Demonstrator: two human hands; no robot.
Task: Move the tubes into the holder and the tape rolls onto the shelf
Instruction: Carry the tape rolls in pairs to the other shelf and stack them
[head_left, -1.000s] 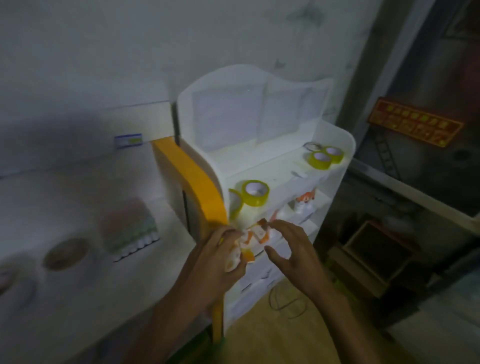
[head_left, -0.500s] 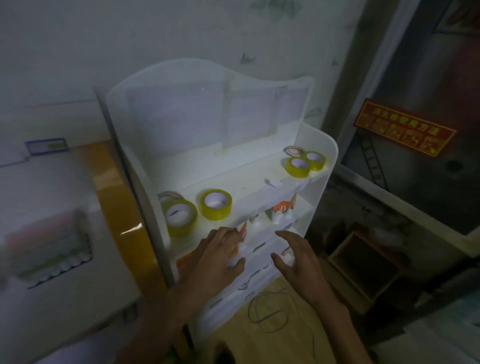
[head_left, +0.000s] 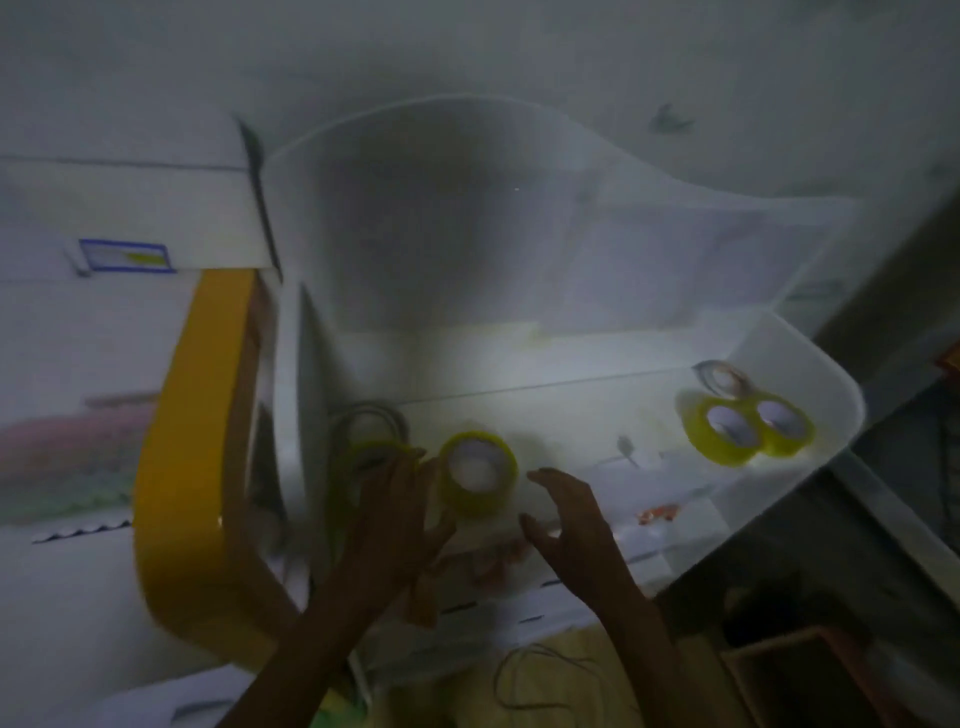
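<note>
Reaching toward the yellow tape roll (head_left: 478, 470) on the shelf (head_left: 571, 415), the left hand (head_left: 395, 514) and right hand (head_left: 571, 514) are being held loosely spread, empty; the roll is at risk of being knocked off the front edge onto the tubes (head_left: 493, 564) blurred below.

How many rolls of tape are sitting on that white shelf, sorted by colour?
Yellow tape rolls: 4, one between the hands, one partly behind the left hand, two at the right end.
Clear or greyish rolls: 2.
Total: 6
</note>
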